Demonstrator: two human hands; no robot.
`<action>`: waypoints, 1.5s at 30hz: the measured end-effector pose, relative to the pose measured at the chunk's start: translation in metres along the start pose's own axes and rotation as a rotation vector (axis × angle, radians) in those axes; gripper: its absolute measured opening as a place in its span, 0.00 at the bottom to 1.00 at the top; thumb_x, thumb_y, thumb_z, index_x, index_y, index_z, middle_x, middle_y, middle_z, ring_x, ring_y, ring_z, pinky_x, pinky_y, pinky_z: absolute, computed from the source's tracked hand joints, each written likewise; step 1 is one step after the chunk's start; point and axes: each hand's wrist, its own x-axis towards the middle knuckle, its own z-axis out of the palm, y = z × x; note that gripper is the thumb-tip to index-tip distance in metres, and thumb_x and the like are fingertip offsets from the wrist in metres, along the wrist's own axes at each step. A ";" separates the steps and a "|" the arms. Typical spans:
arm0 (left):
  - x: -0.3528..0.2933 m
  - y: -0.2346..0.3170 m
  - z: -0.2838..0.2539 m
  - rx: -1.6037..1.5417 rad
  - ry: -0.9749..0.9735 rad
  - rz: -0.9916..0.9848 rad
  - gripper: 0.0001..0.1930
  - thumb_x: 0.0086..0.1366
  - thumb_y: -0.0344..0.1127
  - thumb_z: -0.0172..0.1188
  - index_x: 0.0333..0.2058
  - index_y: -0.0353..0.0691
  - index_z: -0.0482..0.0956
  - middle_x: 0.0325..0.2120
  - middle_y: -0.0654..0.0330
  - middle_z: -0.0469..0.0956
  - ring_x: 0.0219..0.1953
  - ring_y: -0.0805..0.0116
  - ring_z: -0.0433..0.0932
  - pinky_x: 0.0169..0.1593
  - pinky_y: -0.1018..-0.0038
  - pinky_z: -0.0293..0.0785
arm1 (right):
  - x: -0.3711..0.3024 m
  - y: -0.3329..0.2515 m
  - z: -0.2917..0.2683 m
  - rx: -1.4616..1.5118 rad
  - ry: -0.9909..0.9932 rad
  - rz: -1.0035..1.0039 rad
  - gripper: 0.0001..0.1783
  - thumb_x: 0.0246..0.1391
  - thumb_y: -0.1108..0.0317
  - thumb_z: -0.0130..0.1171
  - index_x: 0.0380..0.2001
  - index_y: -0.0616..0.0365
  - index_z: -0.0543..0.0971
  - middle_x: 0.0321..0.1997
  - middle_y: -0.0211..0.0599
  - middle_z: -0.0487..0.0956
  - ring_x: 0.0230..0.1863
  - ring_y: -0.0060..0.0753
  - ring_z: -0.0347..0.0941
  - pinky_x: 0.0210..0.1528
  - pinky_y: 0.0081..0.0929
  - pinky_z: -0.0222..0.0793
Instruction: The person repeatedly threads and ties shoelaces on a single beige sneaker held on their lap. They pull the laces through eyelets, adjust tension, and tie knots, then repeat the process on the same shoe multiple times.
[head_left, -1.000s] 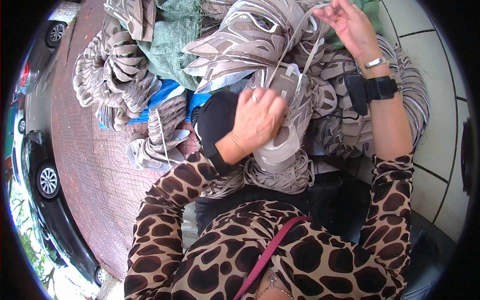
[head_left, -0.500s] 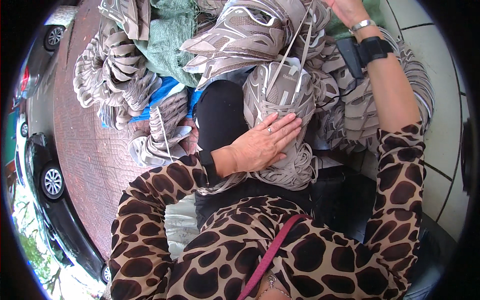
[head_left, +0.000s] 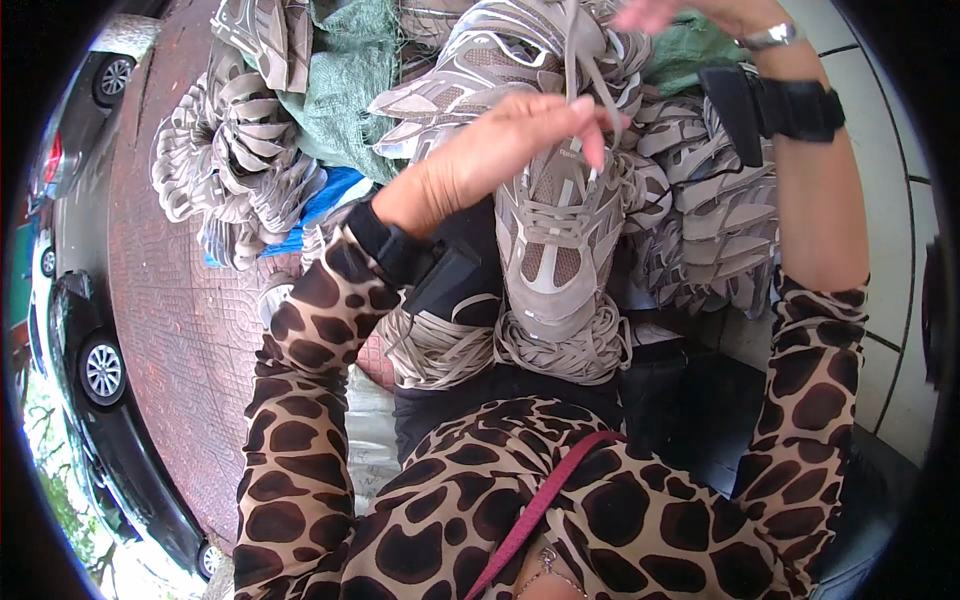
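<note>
On my lap lies a beige and brown shoe upper (head_left: 555,260), toe toward me, its lower eyelets laced across. My left hand (head_left: 500,145) is over its tongue end, fingertips closed on a pale flat shoelace (head_left: 572,50). The lace rises from there and a loop of it hangs beside the fingers. Farther up on the right, my right hand (head_left: 695,14) is smeared by motion and partly cut off by the upper edge; what it holds, if anything, cannot be made out. Under the toe rests a bundle of loose laces (head_left: 535,358).
Another lace bundle (head_left: 440,350) lies on my left thigh. Stacked shoe uppers (head_left: 715,220) stand at the right, with more uppers (head_left: 225,150) at the far left. A green woven sack (head_left: 345,90) is behind. Parked cars (head_left: 105,370) line the left beyond red paving (head_left: 180,330).
My left hand has lifted off the shoe upper and moved up to the lace near the tongue. My right hand has shifted slightly right. The toe and lower lacing are now uncovered.
</note>
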 end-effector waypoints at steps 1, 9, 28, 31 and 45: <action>0.004 0.001 -0.005 -0.149 -0.022 -0.016 0.26 0.76 0.49 0.39 0.35 0.34 0.80 0.47 0.52 0.80 0.53 0.59 0.76 0.63 0.65 0.64 | -0.011 0.011 0.001 -0.008 0.027 0.093 0.18 0.67 0.57 0.49 0.32 0.63 0.73 0.28 0.36 0.79 0.24 0.28 0.81 0.16 0.11 0.69; 0.041 0.051 -0.026 -0.102 0.153 0.195 0.21 0.72 0.49 0.50 0.37 0.34 0.79 0.27 0.60 0.77 0.31 0.73 0.74 0.38 0.74 0.71 | -0.074 -0.009 0.158 0.588 0.197 -0.272 0.18 0.68 0.58 0.49 0.40 0.63 0.79 0.33 0.29 0.80 0.34 0.20 0.74 0.40 0.19 0.72; -0.411 0.021 -0.240 -0.507 1.834 -0.519 0.27 0.76 0.56 0.35 0.44 0.37 0.74 0.15 0.71 0.51 0.15 0.78 0.46 0.18 0.78 0.44 | -0.527 0.303 0.034 1.631 1.255 -0.277 0.12 0.66 0.78 0.40 0.27 0.62 0.69 0.17 0.26 0.54 0.24 0.22 0.54 0.28 0.24 0.51; -0.416 0.017 -0.207 -0.556 1.946 -0.541 0.26 0.76 0.56 0.37 0.44 0.39 0.75 0.15 0.71 0.52 0.15 0.78 0.47 0.18 0.78 0.44 | -0.490 0.271 0.051 1.434 1.467 0.012 0.12 0.67 0.74 0.45 0.47 0.71 0.74 0.20 0.25 0.59 0.23 0.18 0.54 0.26 0.21 0.53; -0.107 -0.009 -0.014 0.042 0.532 -0.536 0.09 0.71 0.34 0.55 0.43 0.37 0.78 0.32 0.65 0.81 0.20 0.84 0.63 0.24 0.85 0.60 | -0.151 0.051 0.202 0.574 0.360 0.202 0.10 0.60 0.67 0.59 0.37 0.63 0.84 0.26 0.25 0.80 0.26 0.14 0.69 0.29 0.19 0.65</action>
